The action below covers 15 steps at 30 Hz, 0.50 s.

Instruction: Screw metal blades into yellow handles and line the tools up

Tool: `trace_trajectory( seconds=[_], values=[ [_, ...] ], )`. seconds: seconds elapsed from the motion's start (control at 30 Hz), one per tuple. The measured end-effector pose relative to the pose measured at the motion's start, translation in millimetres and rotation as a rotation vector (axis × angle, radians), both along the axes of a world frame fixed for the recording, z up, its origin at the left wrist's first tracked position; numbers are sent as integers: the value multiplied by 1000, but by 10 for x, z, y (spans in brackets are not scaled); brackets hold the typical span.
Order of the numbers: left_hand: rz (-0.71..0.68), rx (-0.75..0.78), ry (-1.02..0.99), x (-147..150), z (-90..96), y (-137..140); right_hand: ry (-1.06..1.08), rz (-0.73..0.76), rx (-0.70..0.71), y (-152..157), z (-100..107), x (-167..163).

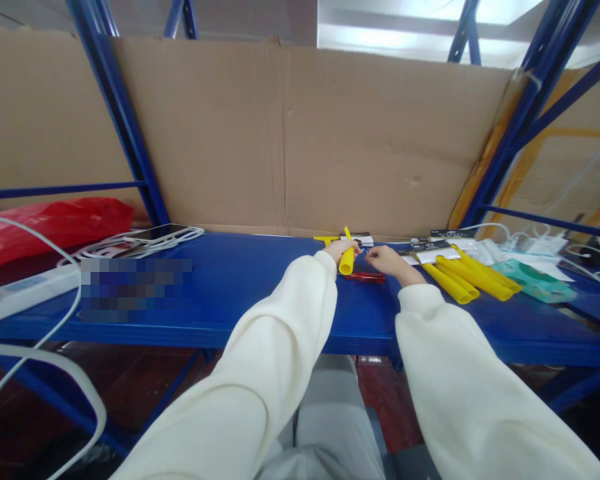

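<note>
Yellow is the tube (347,262) that we are gripping in our left hand (335,249) over the table (260,280), its long axis pointing roughly towards us; our right hand (384,259) is sitting curled just right of it (whether around anything, we cannot make out).

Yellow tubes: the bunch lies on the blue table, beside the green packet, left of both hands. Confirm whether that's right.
The side is wrong: the head view shows the bunch of yellow tubes to the right of both left hand and right hand, on the blue table beside the green packet.
</note>
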<state>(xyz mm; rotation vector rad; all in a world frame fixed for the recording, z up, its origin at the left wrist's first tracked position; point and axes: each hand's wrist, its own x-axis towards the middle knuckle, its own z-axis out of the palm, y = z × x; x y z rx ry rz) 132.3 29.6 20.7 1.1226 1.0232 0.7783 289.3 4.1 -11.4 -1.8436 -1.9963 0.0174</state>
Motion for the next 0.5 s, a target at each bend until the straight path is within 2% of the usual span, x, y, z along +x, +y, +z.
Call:
trace_trajectory(
  seconds=[0.27,0.37,0.5],
  values=[
    [-39,20,-39,-94,29,33,57,-22,-14,-35,-4,-25],
    [-53,48,-19,-196,63,-9,125,15,104,-22,-4,-67],
    [-30,91,30,-318,92,-96,273,193,260,-51,18,-180]
  ],
)
